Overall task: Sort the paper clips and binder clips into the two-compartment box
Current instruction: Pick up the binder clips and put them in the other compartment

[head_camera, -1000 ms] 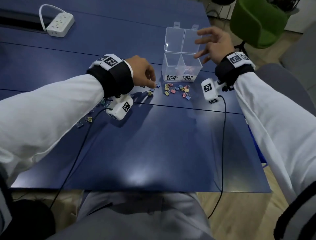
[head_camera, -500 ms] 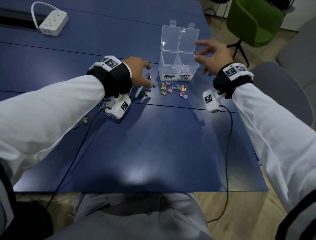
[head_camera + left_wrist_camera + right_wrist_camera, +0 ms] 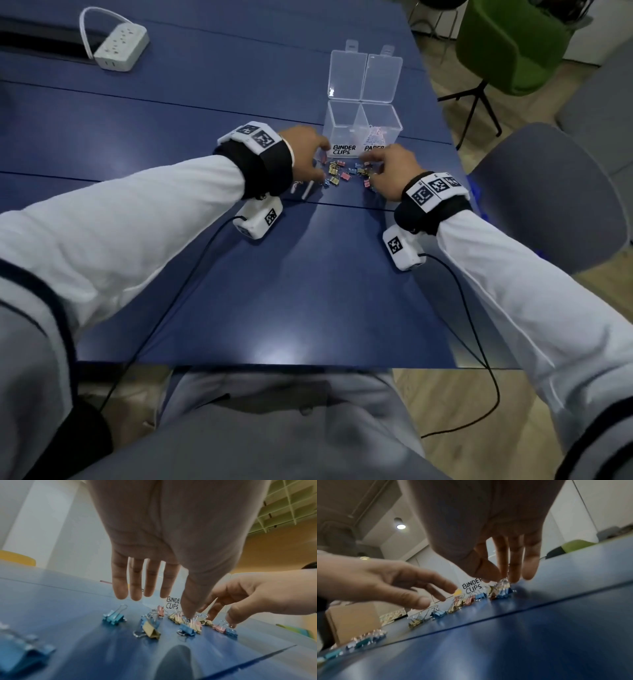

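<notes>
A clear two-compartment box (image 3: 344, 149) stands on the blue table with its lid open; its labels read BINDER CLIPS and PAPER CLIPS. Paper clips (image 3: 375, 135) lie in the right compartment. Several coloured binder clips (image 3: 344, 173) are scattered just in front of the box. My left hand (image 3: 310, 154) hovers at their left side, fingers straight and spread (image 3: 164, 588), thumb tip down among the clips (image 3: 187, 627). At their right side, my right hand (image 3: 387, 168) curls down over a cluster (image 3: 500, 591), which its thumb and fingertips (image 3: 498, 574) pinch.
More binder clips (image 3: 366, 638) lie further left on the table, one blue (image 3: 25, 653). A white power strip (image 3: 120, 44) sits at the far left. A green chair (image 3: 510, 41) and a grey chair (image 3: 548, 192) stand right of the table.
My right hand has come down from above the box to the clips. The left hand has slid right toward the pile and spread its fingers.
</notes>
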Demonstrator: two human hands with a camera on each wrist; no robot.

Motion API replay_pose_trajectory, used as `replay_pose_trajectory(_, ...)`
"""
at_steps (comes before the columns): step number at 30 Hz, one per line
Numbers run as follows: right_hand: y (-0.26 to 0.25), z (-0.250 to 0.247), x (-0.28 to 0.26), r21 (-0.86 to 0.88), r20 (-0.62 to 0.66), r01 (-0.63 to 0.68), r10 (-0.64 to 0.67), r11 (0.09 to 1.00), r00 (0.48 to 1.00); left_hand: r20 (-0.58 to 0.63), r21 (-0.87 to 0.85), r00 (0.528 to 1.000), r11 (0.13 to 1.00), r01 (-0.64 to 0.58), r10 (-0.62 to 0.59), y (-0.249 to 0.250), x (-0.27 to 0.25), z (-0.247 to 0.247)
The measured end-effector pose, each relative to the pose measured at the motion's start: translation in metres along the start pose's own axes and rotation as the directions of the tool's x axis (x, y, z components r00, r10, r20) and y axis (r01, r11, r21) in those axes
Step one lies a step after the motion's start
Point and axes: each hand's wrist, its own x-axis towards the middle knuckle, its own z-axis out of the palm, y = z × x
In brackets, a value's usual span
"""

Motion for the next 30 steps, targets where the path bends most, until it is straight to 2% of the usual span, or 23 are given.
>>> replay_pose_trajectory(4,-0.012,0.005,-0.005,-0.087,0.040,0.058,-0.055,0.994,0.998,0.038,0.022,0.999,0.999,-0.024,0.023,0.010,0.002,0.002)
replay_pose_trajectory(8,-0.007,0.004,-0.010,-0.037,0.000,0.064,-0.064,0.997,0.998,0.011,0.025,0.999,0.998,-0.049,0.048,0.006,-0.003,0.003)
replay_pose_trajectory(10,-0.007,-0.001,-0.009,-0.028,-0.017,0.030,-0.031,0.999,0.999,-0.105,-0.003,0.991,0.996,-0.084,0.083,0.008,-0.005,-0.005)
replay_pose_trajectory(12,-0.009,-0.005,-0.009,-0.029,0.015,0.000,0.001,1.000,1.000,-0.267,0.003,0.957,0.993,-0.117,0.114,0.015,-0.001,-0.017)
replay_pose_trajectory(14,-0.012,-0.006,-0.010,-0.004,0.053,-0.016,0.016,1.000,0.998,-0.329,0.008,0.938,0.993,-0.117,0.113,0.023,0.007,-0.027)
replay_pose_trajectory(18,-0.018,-0.001,-0.016,-0.078,0.108,0.043,-0.034,0.996,0.994,-0.194,0.055,0.981,0.998,-0.012,0.023,0.016,0.023,-0.026)
replay_pose_trajectory(25,-0.009,0.002,-0.028,-0.130,0.130,0.114,-0.097,0.985,0.987,-0.257,-0.082,0.966,0.996,-0.046,0.024,-0.011,0.020,-0.021)
replay_pose_trajectory(28,-0.009,0.004,-0.029,-0.118,0.104,0.127,-0.115,0.985,0.988,-0.261,-0.125,0.965,0.990,-0.072,0.037,-0.016,0.012,-0.023)
replay_pose_trajectory(30,-0.008,0.005,-0.029,-0.114,0.082,0.121,-0.112,0.986,0.990,-0.304,-0.158,0.952,0.985,-0.070,0.019,-0.015,0.003,-0.021)
